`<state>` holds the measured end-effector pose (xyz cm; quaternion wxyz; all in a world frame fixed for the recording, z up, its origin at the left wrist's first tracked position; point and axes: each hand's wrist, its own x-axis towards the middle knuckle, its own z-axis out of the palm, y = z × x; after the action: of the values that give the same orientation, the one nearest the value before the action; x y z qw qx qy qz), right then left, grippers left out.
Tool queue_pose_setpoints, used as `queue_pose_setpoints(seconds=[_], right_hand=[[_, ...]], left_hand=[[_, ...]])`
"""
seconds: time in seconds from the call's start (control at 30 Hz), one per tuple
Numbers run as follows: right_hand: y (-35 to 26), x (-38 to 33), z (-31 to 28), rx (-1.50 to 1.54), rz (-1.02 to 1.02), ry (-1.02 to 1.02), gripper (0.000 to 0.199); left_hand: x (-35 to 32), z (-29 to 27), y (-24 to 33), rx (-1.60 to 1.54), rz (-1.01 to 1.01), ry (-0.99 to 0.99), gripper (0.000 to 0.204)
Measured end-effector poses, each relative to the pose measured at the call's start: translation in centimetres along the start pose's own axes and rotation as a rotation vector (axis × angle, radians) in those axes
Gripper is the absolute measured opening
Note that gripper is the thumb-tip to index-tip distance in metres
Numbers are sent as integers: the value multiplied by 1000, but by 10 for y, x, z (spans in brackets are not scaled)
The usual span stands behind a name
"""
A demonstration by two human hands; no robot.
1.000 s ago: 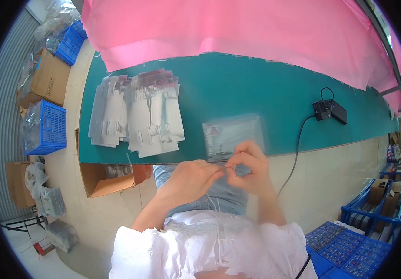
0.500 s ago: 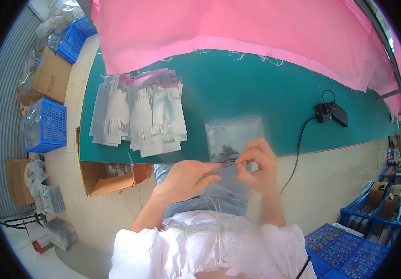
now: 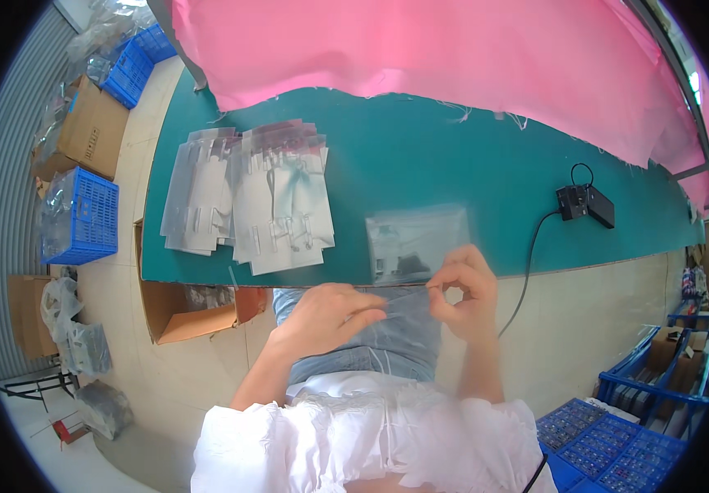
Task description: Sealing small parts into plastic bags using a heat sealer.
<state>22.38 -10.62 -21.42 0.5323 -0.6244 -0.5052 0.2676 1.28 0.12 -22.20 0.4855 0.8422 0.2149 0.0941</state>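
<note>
Between my hands stretches a thin clear plastic film [image 3: 408, 306], hanging over my lap below the table's front edge. The thumb and index finger of my right hand [image 3: 465, 294] pinch its right side, forming a ring. On the other side my left hand [image 3: 325, 319] grips it between the thumb and the straight fingers. Just beyond, a transparent flat sheet [image 3: 416, 234] lies at the table's front edge, with dark reflections on it. Whether it joins the film in my hands I cannot tell.
Two stacks of clear die-cut plastic sheets [image 3: 284, 209] [image 3: 200, 193] lie on the green table [image 3: 354, 140] at left. A black device [image 3: 586, 204] with a cable sits right. Pink cloth [image 3: 420, 49] hangs over the back. Blue crates [image 3: 83, 218] and a cardboard box [image 3: 198, 324] stand around.
My right hand has moved slightly right, away from the left hand, and more of the film now spans the gap between them. The left hand has barely shifted.
</note>
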Motion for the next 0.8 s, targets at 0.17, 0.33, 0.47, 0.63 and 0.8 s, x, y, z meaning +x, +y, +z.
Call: queue_pose_setpoints(seconds=[0.17,0.33,0.47,0.63,0.8], right_hand=[[1,0,-7,112,38,27,18],[6,-2,-7,250,120,37,21],[0,5,-11,16,69,-359,16],[-18,6,11,133,124,-456,17],[-7,3,17,550,335,-455,20]], left_hand=[[-3,-6,-6,-79,27,68,15],[0,-6,-2,-373,-27,329,27],[2,-11,9,-439,-141,418,35],[8,-7,22,-368,-107,205,50],[6,-6,22,-369,-64,245,52]])
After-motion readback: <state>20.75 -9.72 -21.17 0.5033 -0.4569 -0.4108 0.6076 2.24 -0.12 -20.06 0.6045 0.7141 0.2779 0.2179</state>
